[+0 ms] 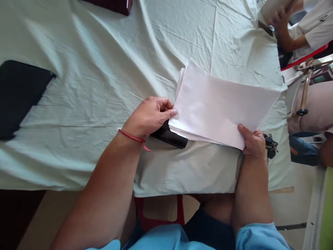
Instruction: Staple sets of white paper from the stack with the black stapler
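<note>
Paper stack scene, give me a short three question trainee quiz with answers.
1. True or false: the right hand grips the paper stack at its near edge.
2. What lies partly under the stack beside the left hand? A) scissors B) a black case C) a cup
3. What is tied round the left wrist?

Key: 1 true. 2 B. 3 a red string.
</note>
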Tool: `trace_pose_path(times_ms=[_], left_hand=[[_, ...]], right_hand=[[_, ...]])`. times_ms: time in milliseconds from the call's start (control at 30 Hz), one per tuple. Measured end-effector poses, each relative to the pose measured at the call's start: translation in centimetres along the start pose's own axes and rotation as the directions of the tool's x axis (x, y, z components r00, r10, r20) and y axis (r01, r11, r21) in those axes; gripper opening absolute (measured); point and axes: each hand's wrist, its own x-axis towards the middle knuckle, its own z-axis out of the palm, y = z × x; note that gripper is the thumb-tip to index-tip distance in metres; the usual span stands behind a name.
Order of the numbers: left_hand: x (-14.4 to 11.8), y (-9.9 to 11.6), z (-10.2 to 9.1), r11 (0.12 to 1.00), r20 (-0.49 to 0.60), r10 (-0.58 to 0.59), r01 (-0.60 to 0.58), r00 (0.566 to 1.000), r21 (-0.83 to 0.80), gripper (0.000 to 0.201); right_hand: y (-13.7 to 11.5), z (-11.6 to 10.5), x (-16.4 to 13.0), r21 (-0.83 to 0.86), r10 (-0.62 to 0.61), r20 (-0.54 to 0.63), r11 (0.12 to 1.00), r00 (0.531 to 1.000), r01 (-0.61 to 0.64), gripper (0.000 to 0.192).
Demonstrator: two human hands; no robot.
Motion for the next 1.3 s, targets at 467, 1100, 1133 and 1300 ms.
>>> trace_pose_path(times_ms=[467,1100,1133,1300], left_hand=[[0.2,0.4,0.5,0.986,0.040,-0.045,0.051,0.998,-0.157,0.026],[1.4,-1.1,1.9,0.937,-0.135,0.029,-0.074,0.990,-0.341,0.027],[1.5,-1.2,1.9,0.930,-0.121,0.038,-0.079,0.992,-0.358,0.022],[1.7,-1.3,1.9,0.901,-0.213,0.119,-0.196,0.970,-0.388,0.025]], right_hand=[[0.1,0.8,-0.7,0.076,-0.089,-0.113,0.992,0.990,0.098,0.040],[0.3,1.8,-0.7,0.164,-0.239,-0.189,0.949,0.952,0.270,0.048],[0.3,1.9,-0.8,0.173,-0.263,-0.200,0.939,0.944,0.298,0.047],[0.1,2.0,-1.1,0.229,-0.354,-0.217,0.887,0.910,0.400,0.046]])
